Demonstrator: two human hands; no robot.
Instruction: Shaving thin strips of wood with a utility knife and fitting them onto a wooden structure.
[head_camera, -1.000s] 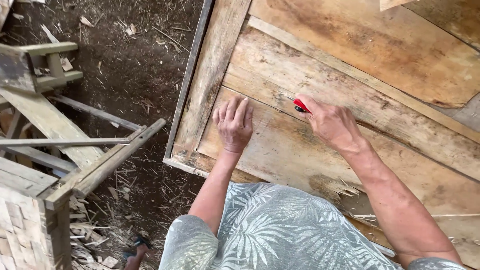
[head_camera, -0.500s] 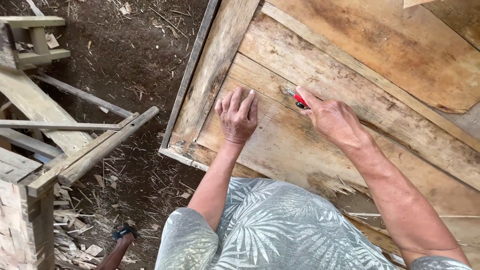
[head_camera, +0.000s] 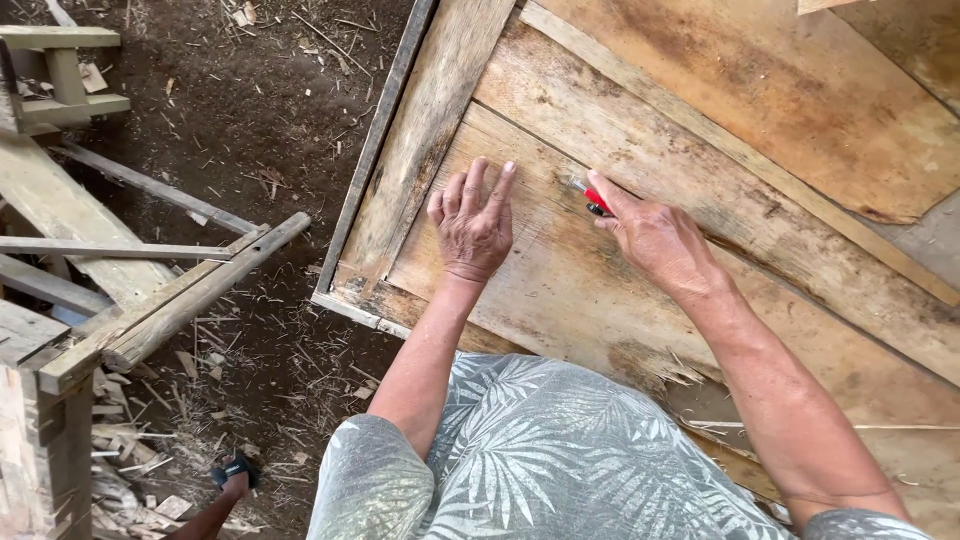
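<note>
My left hand (head_camera: 474, 225) lies flat, fingers spread, on a weathered wooden board (head_camera: 560, 290). Just to its right my right hand (head_camera: 655, 240) grips a small red and black tool (head_camera: 592, 197), most likely a marker or cutter, with its tip against the same board. The board rests among other worn planks that form a flat wooden panel (head_camera: 760, 110) tilted across the view. My leaf-patterned grey garment (head_camera: 520, 460) fills the bottom centre.
Dark dirt ground (head_camera: 250, 120) with wood chips lies to the left. Rough wooden poles and a timber frame (head_camera: 150, 300) stand at the left edge. A foot in a dark sandal (head_camera: 235, 470) shows at the bottom left. The board's near edge is splintered (head_camera: 660, 370).
The view has shifted slightly, so the panel and both hands sit a little lower and to the right. Both hands keep their places on the board, with the red tool still at the wood.
</note>
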